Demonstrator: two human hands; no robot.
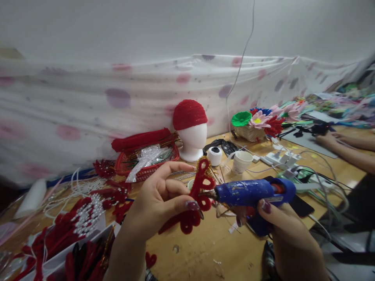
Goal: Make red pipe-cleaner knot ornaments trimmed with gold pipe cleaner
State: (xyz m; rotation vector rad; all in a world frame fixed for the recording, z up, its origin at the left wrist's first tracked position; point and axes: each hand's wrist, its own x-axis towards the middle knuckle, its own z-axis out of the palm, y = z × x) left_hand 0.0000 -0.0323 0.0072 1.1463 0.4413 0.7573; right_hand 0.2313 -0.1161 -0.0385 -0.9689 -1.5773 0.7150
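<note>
Between the thumb and fingers of my left hand [159, 201] is a red fuzzy looped piece [197, 187] with gold trim along its upper edge. My right hand [288, 230] grips a blue glue gun [246, 192] by its handle, pointing left. The gun's metal nozzle meets the middle of the red piece; whether it touches or sits just in front is hard to tell. Behind them stands a white foam head [193, 140] wearing a red wrapped cap [190, 114].
A red basket [146, 171] with plastic bags is behind my left hand. White beads [89, 214] and red stems lie left. A paper cup [242, 162], thread spool [215, 156], power strips [284, 158] and flower basket [250, 132] stand right. Another person's hands [328, 138] work far right.
</note>
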